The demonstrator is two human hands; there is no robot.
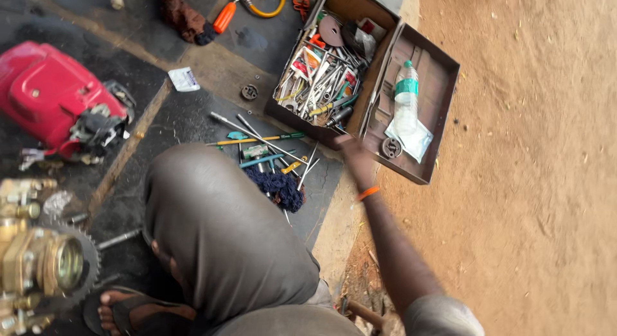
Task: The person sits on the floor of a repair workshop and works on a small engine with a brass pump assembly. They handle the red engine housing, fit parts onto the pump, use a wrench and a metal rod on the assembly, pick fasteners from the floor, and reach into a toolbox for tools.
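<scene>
Knee (225, 233) in grey cloth fills the near ground, my sandalled foot (128, 310) beside it on the dark floor. My right hand (357, 159) stretches out past it, an orange band (367, 193) on the wrist, and reaches the near edge of the open wooden toolbox (376, 95). The hand is blurred; I cannot tell whether its grip is clenched or released. My left hand is out of sight. Loose screwdrivers (257, 140) and a blue rag (279, 187) lie just left of the hand. The box's long axis runs away from me, wrenches (318, 85) heaped in its left half, a water bottle (406, 95) lying in its lid beyond my fingers.
</scene>
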